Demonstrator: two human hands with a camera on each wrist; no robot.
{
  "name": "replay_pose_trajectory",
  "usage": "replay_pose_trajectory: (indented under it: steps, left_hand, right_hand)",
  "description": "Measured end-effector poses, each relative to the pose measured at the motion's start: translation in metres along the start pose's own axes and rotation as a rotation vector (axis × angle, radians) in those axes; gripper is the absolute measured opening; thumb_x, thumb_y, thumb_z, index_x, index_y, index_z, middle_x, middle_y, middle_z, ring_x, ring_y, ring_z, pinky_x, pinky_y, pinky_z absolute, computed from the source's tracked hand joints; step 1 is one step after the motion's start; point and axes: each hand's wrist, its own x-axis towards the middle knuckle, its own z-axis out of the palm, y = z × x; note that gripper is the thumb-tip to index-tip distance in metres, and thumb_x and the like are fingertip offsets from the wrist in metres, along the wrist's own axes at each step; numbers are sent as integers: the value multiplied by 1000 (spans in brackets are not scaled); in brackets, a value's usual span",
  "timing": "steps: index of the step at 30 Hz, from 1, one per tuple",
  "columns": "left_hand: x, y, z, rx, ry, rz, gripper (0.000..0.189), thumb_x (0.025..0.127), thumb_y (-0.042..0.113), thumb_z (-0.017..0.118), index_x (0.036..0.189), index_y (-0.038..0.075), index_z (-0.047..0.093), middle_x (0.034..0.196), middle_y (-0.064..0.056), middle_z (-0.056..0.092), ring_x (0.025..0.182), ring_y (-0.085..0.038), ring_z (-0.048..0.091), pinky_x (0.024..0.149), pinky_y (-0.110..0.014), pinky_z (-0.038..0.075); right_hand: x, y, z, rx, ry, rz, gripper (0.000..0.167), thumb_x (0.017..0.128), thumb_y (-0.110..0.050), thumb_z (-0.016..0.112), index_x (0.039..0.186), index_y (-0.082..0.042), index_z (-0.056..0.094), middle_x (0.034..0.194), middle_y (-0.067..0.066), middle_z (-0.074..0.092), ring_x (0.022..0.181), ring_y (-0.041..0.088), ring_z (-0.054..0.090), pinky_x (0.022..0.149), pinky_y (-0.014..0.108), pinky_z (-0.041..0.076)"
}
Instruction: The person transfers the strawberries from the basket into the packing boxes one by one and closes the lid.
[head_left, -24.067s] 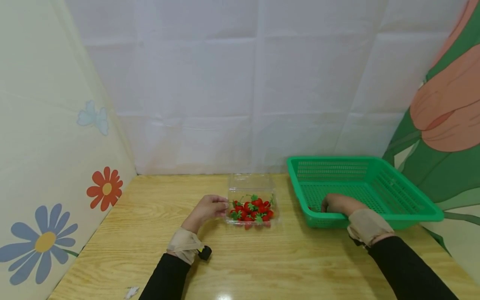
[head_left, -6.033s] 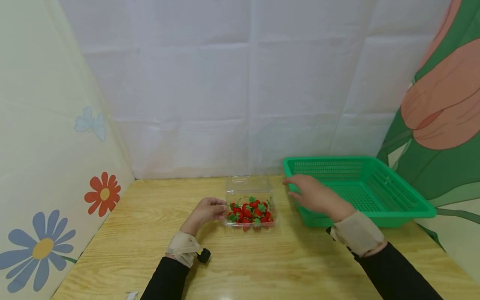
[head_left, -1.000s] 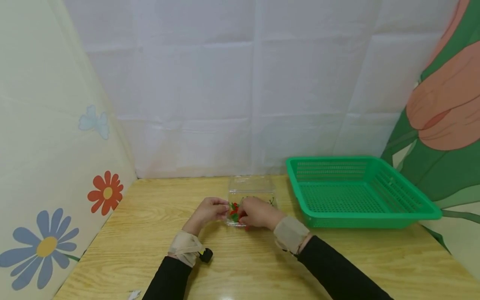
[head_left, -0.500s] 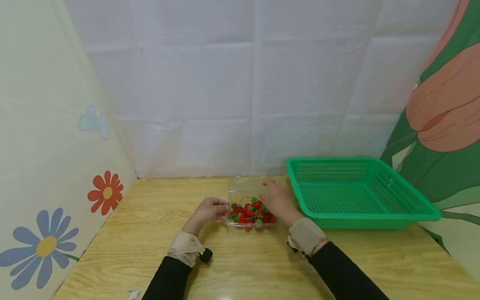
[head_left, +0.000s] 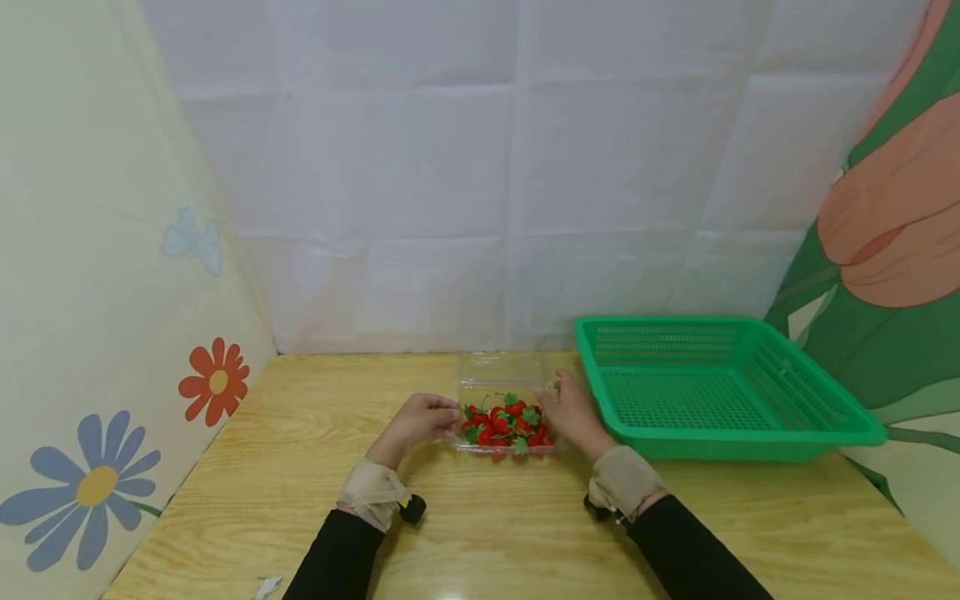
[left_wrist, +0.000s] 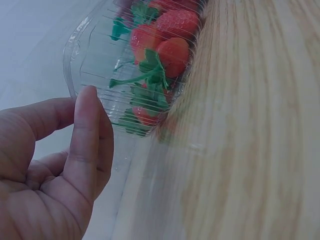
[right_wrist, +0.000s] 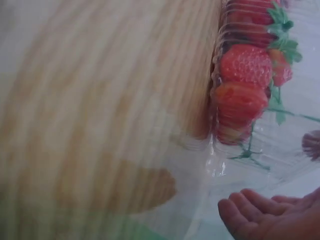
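A clear plastic clamshell box stands on the wooden table with its lid tipped back. Red strawberries with green leaves and stems are heaped inside. At the box's left side my left hand pinches the rim; thumb and forefinger meet at the clear edge in the left wrist view. My right hand is at the opposite side, its fingers extended and holding nothing. In the right wrist view those fingers lie just beside the box wall.
To the right stands a green plastic basket with slotted walls, close to my right hand. A white cloth hangs behind the table, and flower-printed panels flank it. A white scrap lies at the front left.
My right hand was in the basket, later over its left edge, then among the strawberries; it has since drawn back to the box's right side. My left hand stays on the rim.
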Motion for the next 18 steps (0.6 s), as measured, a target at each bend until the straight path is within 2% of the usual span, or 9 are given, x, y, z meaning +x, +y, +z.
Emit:
replay_pose_trajectory:
  steps: [5, 9, 13, 18]
  left_hand:
    - [2, -2, 0, 0, -1, 3, 29, 100, -3, 57, 123, -20, 56, 91, -10, 68, 71, -8, 63, 66, -20, 58]
    - [3, -2, 0, -8, -3, -4, 29, 100, -3, 57, 124, -19, 56, 89, -8, 67, 69, -7, 62, 64, -19, 57]
    - [0, 0, 0, -5, -3, 4, 29, 100, -3, 57, 123, -20, 56, 88, -9, 67, 68, -7, 61, 63, -18, 56]
    - [-1, 1, 1, 0, 0, 6, 29, 100, -3, 57, 123, -20, 56, 90, -10, 66, 67, -7, 60, 63, -18, 56]
  right_hand:
    - [2, 3, 1, 52, -55, 10, 66, 108, -26, 48, 156, 8, 17, 152, 37, 33, 138, 54, 37, 113, 64, 35]
    - [2, 3, 1, 81, -68, 11, 69, 108, -28, 48, 158, 6, 14, 155, 36, 28, 142, 53, 31, 116, 63, 31]
    - [1, 1, 1, 96, -59, 6, 72, 108, -29, 49, 158, 5, 12, 157, 35, 27, 144, 51, 30, 117, 63, 30]
    - [1, -2, 2, 124, -6, -5, 73, 106, -29, 53, 158, 3, 13, 153, 34, 34, 140, 50, 36, 113, 63, 36]
